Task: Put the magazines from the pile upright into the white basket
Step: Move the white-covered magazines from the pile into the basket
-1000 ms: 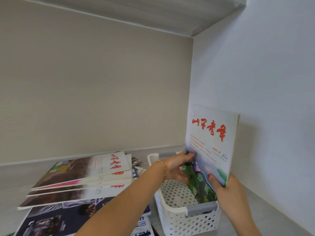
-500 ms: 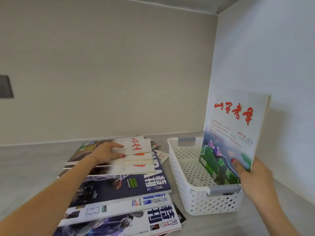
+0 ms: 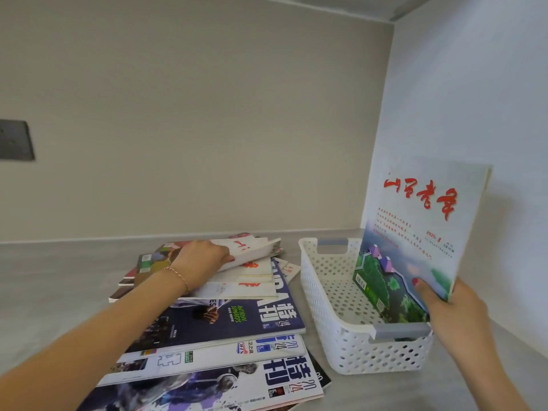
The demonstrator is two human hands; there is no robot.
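A white perforated basket with grey handles stands on the grey counter at the right. One pale magazine with red characters stands upright along its right side, and my right hand grips its lower near corner. The pile of magazines lies fanned out to the left of the basket. My left hand rests on the far top of the pile, fingers under the top white magazine with red characters, whose right edge is lifted off the stack.
A white side wall rises right behind the basket. The beige back wall carries a dark grey wall plate at the far left. Bare grey counter lies left of the pile.
My left hand left the basket, crossed to the pile and now lifts the top magazine's edge. My right hand keeps holding the upright magazine. The view dropped and swung left.
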